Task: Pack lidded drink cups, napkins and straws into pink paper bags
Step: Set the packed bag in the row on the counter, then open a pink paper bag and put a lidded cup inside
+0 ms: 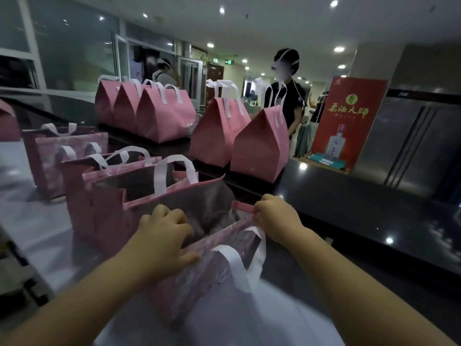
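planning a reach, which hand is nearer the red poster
Right. The right hand pinches the open bag below-left of the red poster; the left hand grips it farther left.

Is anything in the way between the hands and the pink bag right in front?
Nothing visible is. The left hand grips the near rim of the nearest pink bag, and the right hand pinches the rim's right end, holding the mouth open. The white handle hangs down outside.
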`<act>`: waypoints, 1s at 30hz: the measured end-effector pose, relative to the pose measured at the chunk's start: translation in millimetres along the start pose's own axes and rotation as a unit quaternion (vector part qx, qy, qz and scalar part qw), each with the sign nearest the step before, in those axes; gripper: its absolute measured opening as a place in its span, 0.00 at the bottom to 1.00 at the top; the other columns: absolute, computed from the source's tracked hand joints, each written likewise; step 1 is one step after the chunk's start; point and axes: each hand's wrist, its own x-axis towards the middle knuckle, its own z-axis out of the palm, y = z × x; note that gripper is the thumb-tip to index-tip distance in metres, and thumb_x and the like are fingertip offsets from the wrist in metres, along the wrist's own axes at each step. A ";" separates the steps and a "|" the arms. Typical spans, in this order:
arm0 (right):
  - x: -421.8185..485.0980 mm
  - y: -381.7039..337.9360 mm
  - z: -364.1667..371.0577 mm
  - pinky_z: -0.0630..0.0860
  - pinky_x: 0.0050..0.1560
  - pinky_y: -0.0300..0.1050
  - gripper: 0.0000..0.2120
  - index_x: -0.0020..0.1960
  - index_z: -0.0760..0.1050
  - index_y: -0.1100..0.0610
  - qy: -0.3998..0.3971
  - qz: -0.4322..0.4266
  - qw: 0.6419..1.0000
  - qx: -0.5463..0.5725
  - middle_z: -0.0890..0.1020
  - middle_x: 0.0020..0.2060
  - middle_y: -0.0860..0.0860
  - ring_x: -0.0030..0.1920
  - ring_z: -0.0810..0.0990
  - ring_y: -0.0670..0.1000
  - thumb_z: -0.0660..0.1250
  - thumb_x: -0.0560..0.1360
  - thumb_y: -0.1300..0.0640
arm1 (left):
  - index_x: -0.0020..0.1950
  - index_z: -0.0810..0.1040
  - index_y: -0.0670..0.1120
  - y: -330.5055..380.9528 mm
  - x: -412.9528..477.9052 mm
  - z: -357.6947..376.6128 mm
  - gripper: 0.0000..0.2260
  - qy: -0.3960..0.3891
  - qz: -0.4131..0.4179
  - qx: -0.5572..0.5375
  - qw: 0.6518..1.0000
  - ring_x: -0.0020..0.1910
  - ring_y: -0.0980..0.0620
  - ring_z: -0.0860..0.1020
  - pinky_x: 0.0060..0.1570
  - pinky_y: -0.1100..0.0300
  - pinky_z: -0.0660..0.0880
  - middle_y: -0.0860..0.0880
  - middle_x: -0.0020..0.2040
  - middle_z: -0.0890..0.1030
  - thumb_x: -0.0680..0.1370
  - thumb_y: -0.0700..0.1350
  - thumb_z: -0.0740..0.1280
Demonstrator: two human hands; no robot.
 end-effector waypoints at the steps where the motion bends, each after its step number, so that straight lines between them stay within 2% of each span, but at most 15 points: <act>1: -5.9 2.3 -2.8 0.72 0.46 0.49 0.10 0.53 0.79 0.56 0.005 0.003 1.000 0.008 0.75 0.51 0.53 0.52 0.72 0.57 0.63 0.77 0.55 | 0.57 0.75 0.57 0.6 -4.1 1.4 0.21 0.007 -0.007 0.012 1.000 0.57 0.52 0.62 0.54 0.55 0.61 0.58 0.58 0.69 0.70 0.67 0.61; 6: -46.4 12.2 -16.9 0.72 0.50 0.49 0.10 0.50 0.80 0.55 0.005 0.014 0.997 0.070 0.71 0.49 0.51 0.51 0.66 0.53 0.67 0.75 0.50 | 0.52 0.81 0.51 -1.6 -17.8 6.0 0.11 0.060 -0.004 -0.019 0.998 0.54 0.43 0.64 0.51 0.51 0.68 0.48 0.61 0.71 0.71 0.51 0.69; 8: -65.1 14.6 -22.8 0.72 0.51 0.46 0.09 0.49 0.80 0.55 0.008 0.031 0.994 0.105 0.69 0.50 0.48 0.51 0.66 0.50 0.68 0.74 0.50 | 0.49 0.82 0.50 -2.2 -19.5 7.1 0.07 0.074 -0.016 -0.055 0.996 0.53 0.42 0.65 0.50 0.50 0.70 0.45 0.60 0.70 0.71 0.47 0.71; 10: -83.6 15.9 -30.5 0.74 0.49 0.45 0.07 0.46 0.79 0.53 -0.008 0.057 0.988 0.141 0.70 0.49 0.46 0.49 0.71 0.49 0.68 0.74 0.51 | 0.47 0.82 0.49 -0.6 -17.8 7.3 0.06 0.074 -0.025 -0.105 0.991 0.51 0.44 0.69 0.48 0.54 0.71 0.46 0.56 0.68 0.71 0.47 0.71; 12: -102.9 16.6 -38.1 0.76 0.41 0.44 0.04 0.43 0.78 0.52 -0.016 0.096 0.980 0.172 0.76 0.43 0.45 0.41 0.77 0.48 0.68 0.73 0.52 | 0.46 0.81 0.48 4.3 -13.3 8.6 0.04 0.063 -0.013 -0.160 0.985 0.46 0.48 0.73 0.42 0.59 0.69 0.49 0.50 0.70 0.72 0.45 0.70; 14: -124.1 17.2 -44.0 0.77 0.37 0.45 0.03 0.42 0.79 0.52 0.001 0.129 0.975 0.179 0.78 0.37 0.45 0.36 0.78 0.47 0.70 0.73 0.53 | 0.45 0.80 0.47 11.4 -7.5 10.7 0.02 0.064 0.007 -0.193 0.979 0.41 0.51 0.74 0.36 0.64 0.66 0.50 0.44 0.75 0.73 0.43 0.69; 16: -145.9 18.2 -48.0 0.76 0.38 0.43 0.04 0.44 0.80 0.53 0.037 0.145 0.976 0.156 0.78 0.36 0.45 0.37 0.77 0.46 0.70 0.73 0.53 | 0.44 0.79 0.46 20.6 -2.7 12.7 0.01 0.081 0.030 -0.217 0.972 0.38 0.54 0.73 0.34 0.69 0.64 0.52 0.41 0.76 0.73 0.42 0.69; 18: -167.9 18.8 -53.2 0.73 0.37 0.40 0.04 0.45 0.81 0.54 0.076 0.158 0.972 0.155 0.79 0.37 0.45 0.38 0.76 0.44 0.71 0.73 0.53 | 0.45 0.79 0.45 31.9 1.7 14.7 0.02 0.092 0.052 -0.234 0.966 0.38 0.54 0.73 0.34 0.68 0.65 0.50 0.41 0.77 0.73 0.41 0.69; 21: -199.8 19.8 -60.8 0.77 0.41 0.44 0.05 0.47 0.81 0.55 0.119 0.191 0.962 0.158 0.81 0.39 0.47 0.39 0.78 0.46 0.71 0.73 0.55 | 0.49 0.80 0.43 53.9 6.3 19.8 0.06 0.099 0.085 -0.254 0.958 0.39 0.50 0.75 0.38 0.62 0.70 0.46 0.44 0.81 0.73 0.40 0.69; 25: -237.4 25.1 -66.3 0.78 0.43 0.48 0.06 0.49 0.81 0.57 0.159 0.250 0.947 0.125 0.83 0.41 0.51 0.41 0.79 0.49 0.71 0.72 0.57 | 0.49 0.80 0.42 86.8 9.1 29.8 0.07 0.096 0.149 -0.286 0.942 0.38 0.50 0.76 0.36 0.64 0.73 0.45 0.44 0.82 0.72 0.38 0.71; 28: -258.5 31.0 -70.3 0.78 0.44 0.48 0.07 0.50 0.81 0.58 0.169 0.289 0.937 0.104 0.82 0.42 0.51 0.41 0.79 0.50 0.70 0.73 0.58 | 0.51 0.79 0.42 107.9 12.2 37.5 0.09 0.092 0.188 -0.299 0.931 0.42 0.46 0.79 0.42 0.54 0.78 0.45 0.45 0.82 0.72 0.39 0.71; 30: -269.3 36.2 -71.9 0.77 0.43 0.46 0.06 0.50 0.80 0.57 0.167 0.315 0.930 0.090 0.82 0.42 0.51 0.42 0.78 0.50 0.69 0.74 0.58 | 0.57 0.77 0.43 121.8 11.3 42.2 0.15 0.094 0.202 -0.326 0.919 0.45 0.46 0.80 0.46 0.56 0.78 0.45 0.49 0.82 0.71 0.39 0.71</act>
